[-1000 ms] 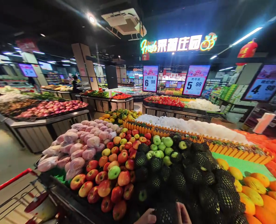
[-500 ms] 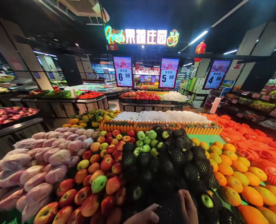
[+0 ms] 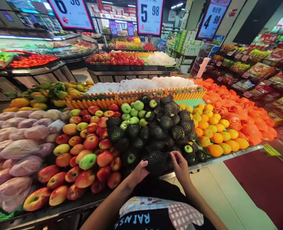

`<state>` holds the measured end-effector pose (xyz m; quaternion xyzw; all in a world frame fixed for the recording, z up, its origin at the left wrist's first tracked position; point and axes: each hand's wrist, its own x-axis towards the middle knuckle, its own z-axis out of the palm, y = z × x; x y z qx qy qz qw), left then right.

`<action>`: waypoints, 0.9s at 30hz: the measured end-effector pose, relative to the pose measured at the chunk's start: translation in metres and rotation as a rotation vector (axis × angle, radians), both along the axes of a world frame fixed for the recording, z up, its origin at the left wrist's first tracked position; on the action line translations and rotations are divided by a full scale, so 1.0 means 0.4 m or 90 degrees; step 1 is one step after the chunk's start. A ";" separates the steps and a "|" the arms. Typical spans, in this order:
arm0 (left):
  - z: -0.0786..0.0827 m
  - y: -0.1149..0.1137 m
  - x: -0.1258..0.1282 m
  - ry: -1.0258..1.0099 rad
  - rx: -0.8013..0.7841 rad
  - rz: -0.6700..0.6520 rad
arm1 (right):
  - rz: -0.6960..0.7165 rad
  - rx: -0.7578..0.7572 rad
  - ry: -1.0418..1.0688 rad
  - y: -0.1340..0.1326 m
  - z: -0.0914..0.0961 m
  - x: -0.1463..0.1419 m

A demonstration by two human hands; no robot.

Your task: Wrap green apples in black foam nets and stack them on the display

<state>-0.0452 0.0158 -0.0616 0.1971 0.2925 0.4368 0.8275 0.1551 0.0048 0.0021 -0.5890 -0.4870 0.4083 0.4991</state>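
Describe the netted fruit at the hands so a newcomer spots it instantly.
Start at the big black-netted pile, between the red apples and the oranges. Go to its near edge, where the left hand and right hand meet it. The black-netted fruit there is the only one with a hand at each side.

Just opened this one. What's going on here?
A person at a fruit display holds a black-netted fruit between both hands, low at the display's near edge. The left hand supports one side; the right hand pinches at the netting's other end. Red apples lie to the left, oranges to the right, and bare green apples beyond.
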 end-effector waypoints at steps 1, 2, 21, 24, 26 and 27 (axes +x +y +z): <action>0.006 -0.003 0.003 0.015 0.009 0.006 | -0.025 0.050 -0.036 -0.013 0.016 0.010; 0.013 -0.005 0.006 0.032 0.011 0.011 | -0.040 0.114 -0.074 -0.028 0.032 0.018; 0.083 0.004 0.116 0.108 0.033 0.075 | 0.008 0.357 -0.376 -0.108 0.047 0.078; 0.104 0.002 0.125 0.117 0.075 0.069 | 0.049 0.415 -0.412 -0.113 0.049 0.077; 0.117 0.002 0.121 0.124 0.096 0.071 | 0.068 0.422 -0.446 -0.113 0.042 0.079; 0.122 0.002 0.116 0.131 0.108 0.075 | 0.072 0.413 -0.460 -0.112 0.036 0.082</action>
